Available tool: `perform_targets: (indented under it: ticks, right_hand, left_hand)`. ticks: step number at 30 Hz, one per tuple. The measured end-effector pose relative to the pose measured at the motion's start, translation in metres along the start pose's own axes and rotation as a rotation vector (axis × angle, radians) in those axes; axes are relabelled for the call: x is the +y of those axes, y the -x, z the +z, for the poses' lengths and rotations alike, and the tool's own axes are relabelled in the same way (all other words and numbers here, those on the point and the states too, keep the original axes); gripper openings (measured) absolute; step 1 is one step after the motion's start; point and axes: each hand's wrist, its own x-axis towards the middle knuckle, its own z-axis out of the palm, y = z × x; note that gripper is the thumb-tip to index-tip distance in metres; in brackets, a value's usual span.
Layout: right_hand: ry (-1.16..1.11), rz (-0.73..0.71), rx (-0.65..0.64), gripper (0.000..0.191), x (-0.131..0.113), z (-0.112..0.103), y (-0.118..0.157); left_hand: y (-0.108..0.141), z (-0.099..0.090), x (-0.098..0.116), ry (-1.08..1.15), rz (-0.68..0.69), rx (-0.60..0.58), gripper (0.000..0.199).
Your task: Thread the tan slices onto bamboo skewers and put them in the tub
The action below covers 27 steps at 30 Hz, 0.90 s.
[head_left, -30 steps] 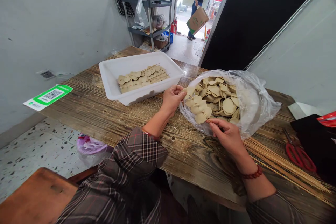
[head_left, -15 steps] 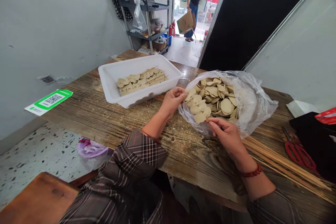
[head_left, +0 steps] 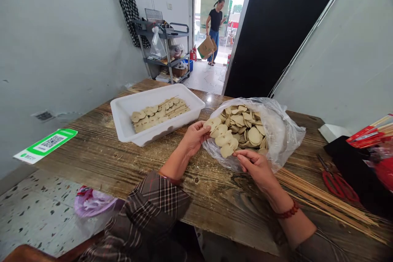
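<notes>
Pale beige, flat round slices are threaded in a row on a thin skewer (head_left: 223, 138), held slantwise over the near left edge of a clear plastic bag (head_left: 285, 131). My left hand (head_left: 194, 137) pinches the slice at the far end of the row. At the near end, my right hand (head_left: 256, 167) grips the bare end of the skewer between thumb and fingers. Many loose slices (head_left: 245, 125) of the same kind lie heaped in the opened bag. Left of it, a white plastic tub (head_left: 118, 116) contains several filled skewers (head_left: 159, 114).
Bare bamboo skewers (head_left: 328, 200) lie on the wooden table (head_left: 129, 168) by my right forearm. Red-handled scissors (head_left: 339, 184) and a black holder (head_left: 362, 172) are farther right. A green QR-code card (head_left: 46, 145) sits at the left edge. Beyond, a person (head_left: 215, 24) carries a cardboard box near a cart (head_left: 167, 45).
The camera view has tilted upward, so the table and hands appear lower and slightly left. Both hands keep their hold on the skewer of slices.
</notes>
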Motion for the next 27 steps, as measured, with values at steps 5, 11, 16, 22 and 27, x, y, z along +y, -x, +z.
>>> perform_targets:
  ticks: [5,11,16,22,27]
  right_hand:
    - [-0.054,0.017,-0.010,0.034,-0.007,0.003,0.000]
    - [-0.136,0.052,-0.021,0.039,-0.007,0.005,-0.002]
    - [-0.160,0.030,-0.018,0.041,-0.008,0.007,-0.001]
    - [-0.087,-0.015,-0.060,0.039,-0.004,0.012,-0.002]
    - [0.059,-0.061,-0.055,0.036,0.000,0.015,-0.003]
  left_hand:
    - [0.000,-0.001,-0.001,-0.079,0.014,0.049,0.044]
    - [0.000,-0.003,-0.001,-0.027,-0.033,0.010,0.037]
    - [0.000,-0.004,-0.001,0.094,-0.083,-0.042,0.028]
    - [0.005,0.001,-0.004,0.130,-0.065,-0.141,0.033]
    - [0.006,0.005,-0.003,0.063,-0.034,-0.125,0.031]
